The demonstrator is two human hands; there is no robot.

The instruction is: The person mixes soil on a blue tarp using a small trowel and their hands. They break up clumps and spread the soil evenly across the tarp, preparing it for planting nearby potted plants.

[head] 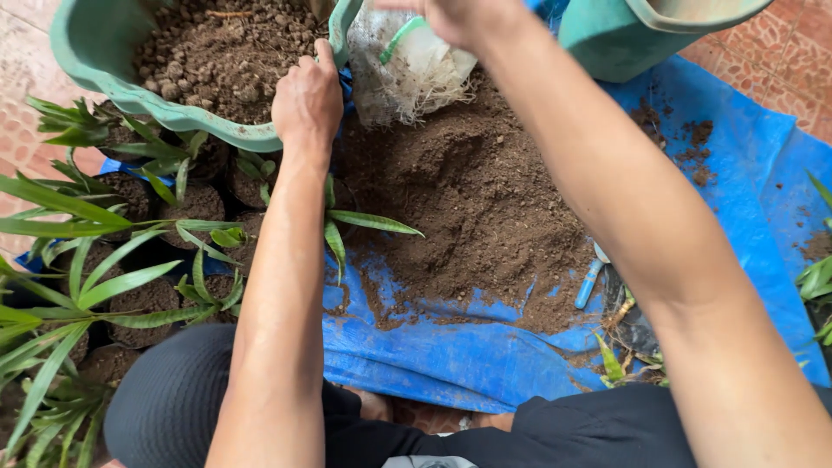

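Observation:
My left hand [306,102] grips the near rim of a green basin [95,65] full of lumpy brown soil, held tilted above the seedlings. At the top edge of the view my right hand [451,17] is closed on a clear plastic bag [400,69] with white roots and a green strip showing inside. Below the bag a heap of loose dark soil [472,204] lies on a blue tarp [745,165].
Several seedlings in black soil-filled bags [139,251] stand at the left. A second green basin [633,30] sits at the top right. A small blue tool handle [588,283] lies by the heap. Orange floor tiles [793,52] border the tarp.

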